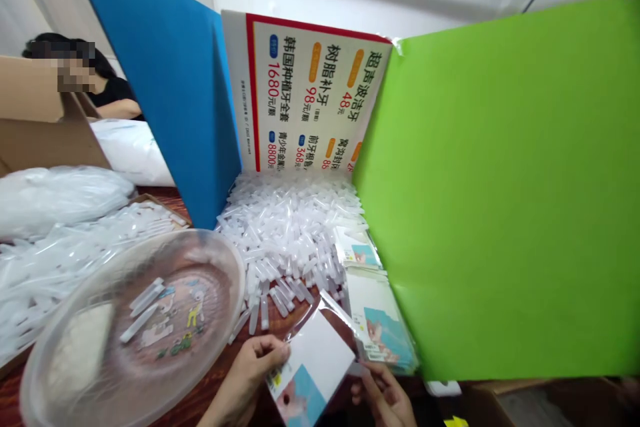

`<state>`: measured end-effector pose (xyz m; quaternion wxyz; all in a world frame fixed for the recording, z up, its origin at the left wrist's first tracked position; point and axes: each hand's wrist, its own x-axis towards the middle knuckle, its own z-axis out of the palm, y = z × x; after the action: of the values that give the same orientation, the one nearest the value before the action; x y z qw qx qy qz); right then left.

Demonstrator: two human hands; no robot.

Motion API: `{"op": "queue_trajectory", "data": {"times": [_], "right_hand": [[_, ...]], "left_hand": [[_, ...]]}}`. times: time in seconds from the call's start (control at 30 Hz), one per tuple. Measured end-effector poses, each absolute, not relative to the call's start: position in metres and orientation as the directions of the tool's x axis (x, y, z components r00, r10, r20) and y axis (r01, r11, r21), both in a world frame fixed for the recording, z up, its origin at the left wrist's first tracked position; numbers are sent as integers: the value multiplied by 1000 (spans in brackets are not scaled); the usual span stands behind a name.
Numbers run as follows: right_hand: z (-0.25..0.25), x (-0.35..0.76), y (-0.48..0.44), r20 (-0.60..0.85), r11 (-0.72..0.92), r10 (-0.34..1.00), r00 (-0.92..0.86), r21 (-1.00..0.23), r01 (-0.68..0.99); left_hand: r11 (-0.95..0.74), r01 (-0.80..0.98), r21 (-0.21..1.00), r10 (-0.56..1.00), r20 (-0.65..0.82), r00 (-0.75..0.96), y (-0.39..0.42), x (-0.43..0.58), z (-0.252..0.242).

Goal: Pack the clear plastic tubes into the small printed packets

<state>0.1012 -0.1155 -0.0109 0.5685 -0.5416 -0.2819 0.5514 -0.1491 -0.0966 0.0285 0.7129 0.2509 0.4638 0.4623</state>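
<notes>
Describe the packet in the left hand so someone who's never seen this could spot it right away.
Start at the tall green panel on the right, then find the stacked packets along its base. Just left of them is the packet, a white card with a blue-and-pink picture, gripped by the left hand. Unlike the stacked ones, it is held up at a slant.
</notes>
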Motion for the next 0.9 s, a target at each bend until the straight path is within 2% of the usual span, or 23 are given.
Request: {"op": "queue_trajectory", "data": {"times": [0.13,0.27,0.37,0.47,0.57,0.73,0.8,0.87,0.9], "right_hand": [[-9,78,-108,-274,-209,946,174,-925,-316],[-4,57,-103,-257,-236,961,97,-954,-187],[-2,40,-99,-284,-289,949,-134,-957,-16],[-4,24,-91,-236,-203,893,-383,-971,125],[-2,8,-81,-188,-143,850,-493,-982,128],[22,-17,-70,-177,-18,598,-781,-978,208],[27,-26,-63,-139,58,603,-785,-974,217],[23,-33,-50,-34,201,749,-662,-940,275],[18,-35,-42,45,283,836,-547,-889,359]], "left_hand": [[501,-293,814,862,-499,86,-128,-189,4],[561,-131,817,828,-551,107,-147,-219,-21],[567,-58,822,817,-551,171,-152,-231,-24],[519,-1,855,819,-497,286,-153,-238,-14],[472,38,881,815,-452,363,-156,-251,0],[496,61,866,792,-480,378,-169,-265,10],[499,72,864,802,-492,339,-172,-261,5],[471,68,880,832,-469,296,-172,-255,-5],[453,43,890,850,-446,280,-172,-252,-12]]}}
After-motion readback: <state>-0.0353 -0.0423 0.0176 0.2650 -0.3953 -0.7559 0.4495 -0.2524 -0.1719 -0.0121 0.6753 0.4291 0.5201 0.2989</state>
